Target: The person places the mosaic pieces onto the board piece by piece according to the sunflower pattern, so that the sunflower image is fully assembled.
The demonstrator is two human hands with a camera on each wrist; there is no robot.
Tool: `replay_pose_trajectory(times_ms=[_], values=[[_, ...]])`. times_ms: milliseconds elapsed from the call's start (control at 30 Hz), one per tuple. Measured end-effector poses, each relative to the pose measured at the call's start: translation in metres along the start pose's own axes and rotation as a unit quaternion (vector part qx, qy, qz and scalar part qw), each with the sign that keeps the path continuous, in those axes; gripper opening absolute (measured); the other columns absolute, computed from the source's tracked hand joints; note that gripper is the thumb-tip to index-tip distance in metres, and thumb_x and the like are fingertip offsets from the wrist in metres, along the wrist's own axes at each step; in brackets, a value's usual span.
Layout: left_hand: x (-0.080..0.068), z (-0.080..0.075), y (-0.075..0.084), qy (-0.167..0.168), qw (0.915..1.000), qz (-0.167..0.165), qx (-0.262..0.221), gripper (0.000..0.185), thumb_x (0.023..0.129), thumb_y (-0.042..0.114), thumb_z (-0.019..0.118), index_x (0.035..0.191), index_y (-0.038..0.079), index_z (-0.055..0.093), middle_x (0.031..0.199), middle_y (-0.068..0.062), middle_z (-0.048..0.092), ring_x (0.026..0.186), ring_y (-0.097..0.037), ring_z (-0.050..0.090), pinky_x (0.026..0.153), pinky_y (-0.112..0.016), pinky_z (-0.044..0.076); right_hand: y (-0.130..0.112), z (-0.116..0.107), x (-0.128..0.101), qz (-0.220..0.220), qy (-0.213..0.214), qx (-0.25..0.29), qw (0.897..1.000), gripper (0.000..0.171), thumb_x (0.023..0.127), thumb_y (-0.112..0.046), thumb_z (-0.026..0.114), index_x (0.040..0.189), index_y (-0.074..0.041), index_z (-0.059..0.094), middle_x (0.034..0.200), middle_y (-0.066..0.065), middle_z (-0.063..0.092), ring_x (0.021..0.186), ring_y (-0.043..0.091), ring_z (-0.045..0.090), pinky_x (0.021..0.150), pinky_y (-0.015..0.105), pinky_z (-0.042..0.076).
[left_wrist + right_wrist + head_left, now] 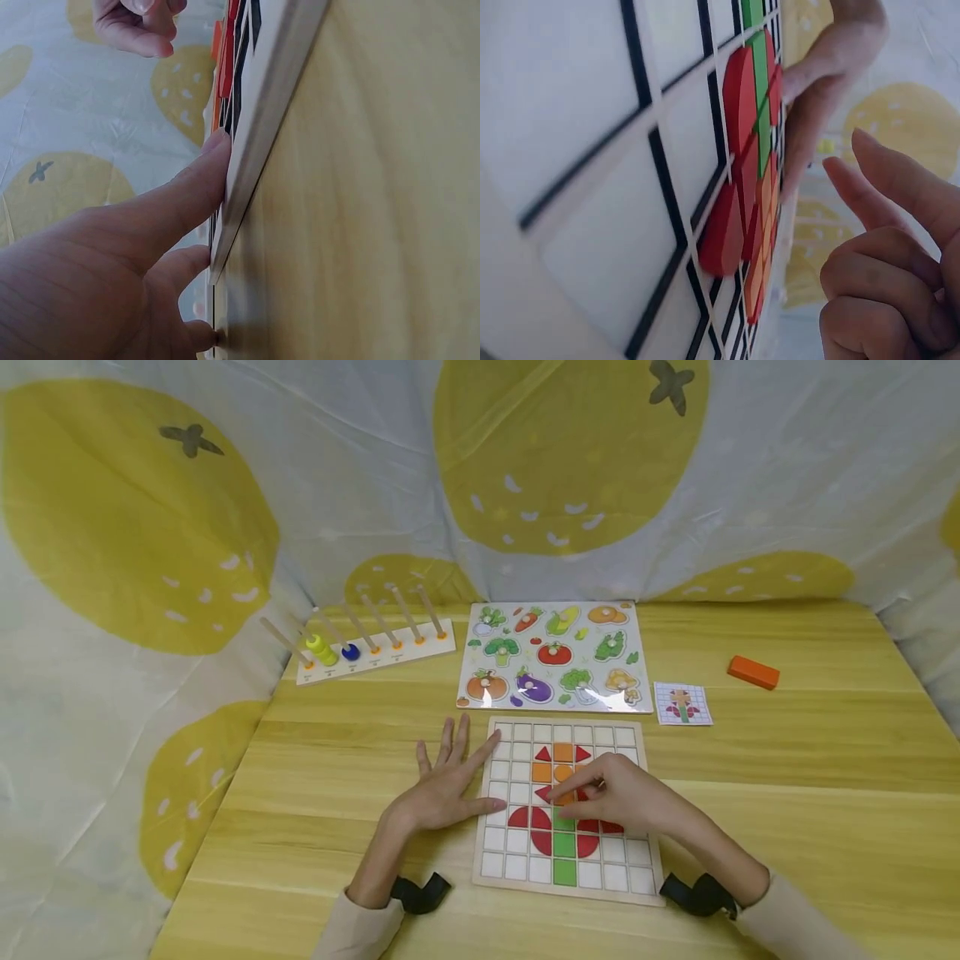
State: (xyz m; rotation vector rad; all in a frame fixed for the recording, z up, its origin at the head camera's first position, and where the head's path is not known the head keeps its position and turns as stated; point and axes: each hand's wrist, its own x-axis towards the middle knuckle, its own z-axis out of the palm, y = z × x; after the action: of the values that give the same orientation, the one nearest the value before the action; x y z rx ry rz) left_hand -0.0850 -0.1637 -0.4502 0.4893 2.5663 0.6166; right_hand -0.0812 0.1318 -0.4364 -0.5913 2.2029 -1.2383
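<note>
Most of the flower looks built already on the grid board (567, 810): red and orange petals, green stem, matching the pattern card (682, 703) as far as I can tell. Left hand (442, 789) lies flat, fingers spread, steadying the board's edge; right hand (626, 797) has its grip curled over the orange middle tile (564, 772), and I can't tell if it's pinching it. Wooden bench (787, 793), lemon-print sheets all around.

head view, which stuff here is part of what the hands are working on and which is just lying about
In use:
grid board, steadied at its edge by the left hand
coloured tiles on the board, under the right hand
pattern card, showing a similar figure

Lying about:
vegetable puzzle
peg rack with rings
orange block
</note>
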Motion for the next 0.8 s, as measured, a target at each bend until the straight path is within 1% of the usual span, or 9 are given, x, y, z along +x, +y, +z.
replay_pose_trajectory(times_ms=[133, 267, 400, 467, 533, 567, 733, 767, 800], values=[[0.001, 0.001, 0.000, 0.001, 1.0000, 0.002, -0.006, 0.094, 0.096, 0.054, 0.068, 0.168, 0.030, 0.012, 0.170, -0.014, -0.027, 0.156, -0.039, -0.030, 0.115, -0.078, -0.019, 0.008, -0.011, 0.001, -0.006, 0.003, -0.001, 1.000, 0.022, 0.089, -0.028, 0.082, 0.108, -0.016, 0.083, 0.059, -0.008, 0.040, 0.052, 0.004, 0.032, 0.052, 0.020, 0.028], [0.003, 0.002, 0.000, 0.001, 0.9999, 0.005, -0.009, 0.094, 0.096, 0.055, 0.068, 0.168, 0.030, 0.012, 0.170, -0.014, -0.027, 0.156, -0.039, -0.030, 0.115, -0.078, -0.019, 0.016, -0.020, 0.000, -0.008, 0.000, -0.002, 1.000, 0.022, 0.091, -0.025, 0.081, 0.111, -0.015, 0.082, 0.059, -0.008, 0.040, 0.052, 0.003, 0.033, 0.051, 0.020, 0.029], [0.004, 0.001, 0.000, 0.000, 0.9999, 0.007, -0.007, 0.094, 0.096, 0.055, 0.068, 0.168, 0.030, 0.012, 0.170, -0.014, -0.027, 0.156, -0.039, -0.029, 0.115, -0.078, -0.019, 0.019, -0.031, -0.003, 0.006, 0.002, -0.007, 1.000, 0.023, 0.093, -0.023, 0.079, 0.114, -0.013, 0.082, 0.059, -0.008, 0.040, 0.054, 0.004, 0.035, 0.052, 0.020, 0.029], [0.005, 0.001, 0.000, 0.000, 1.0000, 0.007, -0.004, 0.094, 0.096, 0.055, 0.067, 0.168, 0.030, 0.012, 0.170, -0.014, -0.027, 0.156, -0.039, -0.029, 0.115, -0.078, -0.019, 0.019, -0.037, -0.005, 0.012, 0.009, -0.007, 1.000, 0.024, 0.093, -0.023, 0.078, 0.115, -0.013, 0.081, 0.061, -0.007, 0.043, 0.055, 0.005, 0.035, 0.053, 0.021, 0.029], [0.005, 0.001, -0.001, 0.001, 1.0000, 0.007, -0.003, 0.095, 0.096, 0.055, 0.068, 0.168, 0.030, 0.012, 0.170, -0.015, -0.027, 0.156, -0.039, -0.029, 0.115, -0.078, -0.018, 0.018, -0.044, -0.007, 0.013, 0.021, -0.015, 1.000, 0.024, 0.094, -0.024, 0.077, 0.115, -0.014, 0.081, 0.062, -0.006, 0.042, 0.056, 0.004, 0.033, 0.053, 0.021, 0.027], [0.004, 0.001, -0.001, 0.001, 1.0000, 0.007, -0.003, 0.095, 0.096, 0.055, 0.068, 0.168, 0.030, 0.012, 0.170, -0.014, -0.027, 0.156, -0.039, -0.029, 0.115, -0.078, -0.018, 0.018, -0.047, -0.009, 0.013, 0.028, -0.017, 0.999, 0.024, 0.094, -0.024, 0.077, 0.115, -0.014, 0.081, 0.065, -0.006, 0.046, 0.056, 0.004, 0.033, 0.053, 0.021, 0.027], [0.002, 0.000, -0.002, 0.002, 1.0000, 0.003, 0.001, 0.095, 0.095, 0.055, 0.068, 0.168, 0.031, 0.011, 0.171, -0.014, -0.026, 0.157, -0.038, -0.029, 0.116, -0.078, -0.017, 0.016, -0.061, -0.016, 0.014, 0.055, -0.030, 0.998, 0.025, 0.095, -0.028, 0.076, 0.116, -0.016, 0.081, 0.070, -0.005, 0.047, 0.059, 0.006, 0.032, 0.053, 0.023, 0.026], [0.002, 0.000, -0.002, 0.002, 1.0000, 0.002, 0.003, 0.095, 0.095, 0.055, 0.068, 0.168, 0.031, 0.011, 0.171, -0.014, -0.026, 0.157, -0.039, -0.029, 0.116, -0.078, -0.017, 0.015, -0.063, -0.018, 0.013, 0.056, -0.029, 0.998, 0.026, 0.095, -0.028, 0.076, 0.117, -0.016, 0.081, 0.070, -0.005, 0.047, 0.059, 0.006, 0.032, 0.053, 0.023, 0.026], [0.001, -0.001, -0.002, 0.002, 1.0000, 0.001, 0.006, 0.094, 0.095, 0.055, 0.067, 0.168, 0.031, 0.011, 0.171, -0.015, -0.025, 0.157, -0.039, -0.028, 0.116, -0.078, -0.016, 0.015, -0.065, -0.019, 0.011, 0.057, -0.032, 0.998, 0.026, 0.095, -0.028, 0.076, 0.117, -0.016, 0.080, 0.068, -0.005, 0.042, 0.058, 0.006, 0.032, 0.053, 0.023, 0.026]])
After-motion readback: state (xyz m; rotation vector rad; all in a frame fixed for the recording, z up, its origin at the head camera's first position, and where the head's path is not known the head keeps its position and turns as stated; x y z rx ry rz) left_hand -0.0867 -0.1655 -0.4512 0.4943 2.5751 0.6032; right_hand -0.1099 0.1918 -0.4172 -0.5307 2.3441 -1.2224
